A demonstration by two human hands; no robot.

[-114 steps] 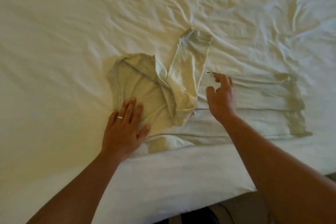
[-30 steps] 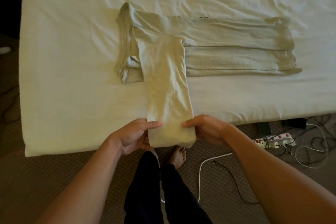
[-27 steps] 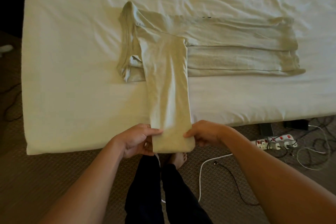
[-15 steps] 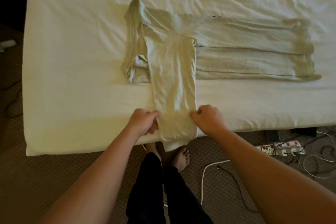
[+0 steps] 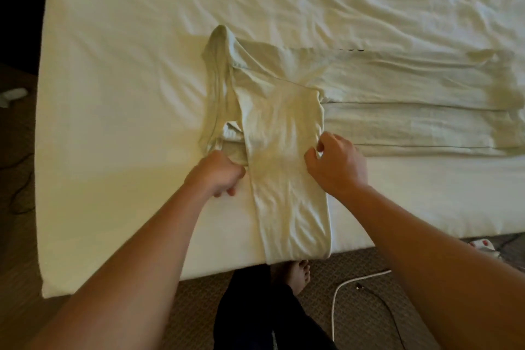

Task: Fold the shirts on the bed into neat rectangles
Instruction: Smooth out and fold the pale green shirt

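Observation:
A pale long-sleeved shirt (image 5: 412,99) lies folded lengthwise across the white bed (image 5: 127,94), its body stretching to the right. One long sleeve (image 5: 287,173) runs from the shoulder down over the bed's near edge, and its cuff hangs at the mattress side. My left hand (image 5: 218,176) pinches the sleeve's left edge with curled fingers. My right hand (image 5: 335,165) pinches the sleeve's right edge at about the same height. The collar end (image 5: 218,45) bunches at the upper left.
The bed sheet is wrinkled at the upper right. My legs and bare feet (image 5: 298,273) stand on the brown carpet below the bed's edge. A white cable (image 5: 349,287) lies on the floor, and a power strip (image 5: 483,244) shows at the right.
Both hands slid up the sleeve from its cuff to its middle, over the bed surface. The cuff, let go, now hangs over the mattress edge. The view moved closer.

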